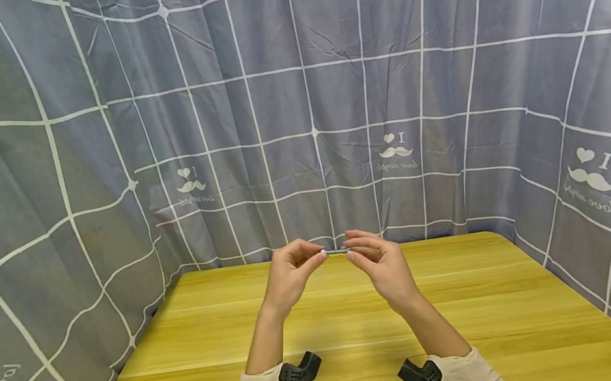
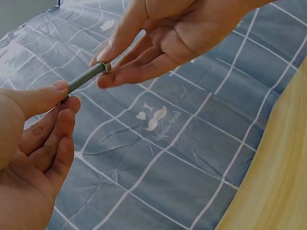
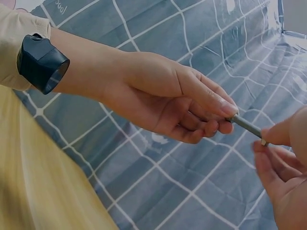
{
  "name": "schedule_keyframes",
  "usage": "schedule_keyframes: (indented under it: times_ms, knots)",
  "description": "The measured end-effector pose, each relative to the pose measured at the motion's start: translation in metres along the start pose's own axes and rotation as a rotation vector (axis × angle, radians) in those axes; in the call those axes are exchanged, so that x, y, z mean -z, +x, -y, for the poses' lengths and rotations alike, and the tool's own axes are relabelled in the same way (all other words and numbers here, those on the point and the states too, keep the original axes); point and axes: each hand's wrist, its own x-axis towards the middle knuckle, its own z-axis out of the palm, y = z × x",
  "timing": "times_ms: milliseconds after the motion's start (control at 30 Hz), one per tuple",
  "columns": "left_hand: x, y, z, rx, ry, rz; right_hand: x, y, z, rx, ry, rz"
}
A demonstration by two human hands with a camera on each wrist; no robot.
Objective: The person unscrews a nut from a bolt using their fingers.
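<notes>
A threaded metal bolt (image 2: pixel 85 79) is held between the two hands, above the far part of the table in the head view. My left hand (image 1: pixel 288 279) pinches one end between thumb and fingertips, which mostly cover that end. At the other end, my right hand (image 1: pixel 388 270) pinches the bolt beside a hexagonal metal piece (image 2: pixel 106 67); whether this is a head or a nut I cannot tell. In the right wrist view the left hand (image 3: pixel 163 93) reaches in from the left, and the right hand (image 3: pixel 283 167) is at the lower right.
A yellow wood-grain table (image 1: pixel 350 329) lies beneath the hands. Grey curtains with white grid lines (image 1: pixel 281 108) surround it at the back and both sides. Black camera mounts sit on the left wrist (image 1: pixel 299 369) and right wrist (image 1: pixel 420 374).
</notes>
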Motion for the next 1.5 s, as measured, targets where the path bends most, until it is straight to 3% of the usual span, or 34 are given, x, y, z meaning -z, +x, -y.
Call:
schedule_keyframes:
  times_ms: [133,667,900,1133,1367,1500]
  knots:
    - [0.001,0.001,0.0,0.003,0.006,0.008,-0.001,0.001,0.0,-0.004,0.013,0.025]
    - [-0.001,0.001,0.001,0.017,0.002,0.01,0.0,-0.001,0.0,0.031,0.022,-0.022]
    - [0.0,0.001,0.002,0.016,0.017,0.021,0.004,0.001,-0.003,0.101,-0.139,-0.016]
    - [0.0,0.0,0.008,0.039,0.013,0.013,0.011,0.001,-0.008,0.122,-0.222,0.003]
    - [0.008,-0.007,0.027,0.153,-0.004,-0.005,0.029,0.0,-0.023,0.173,-0.357,0.04]
    - [0.014,-0.011,0.04,0.233,0.035,0.036,0.042,0.001,-0.037,0.174,-0.402,0.072]
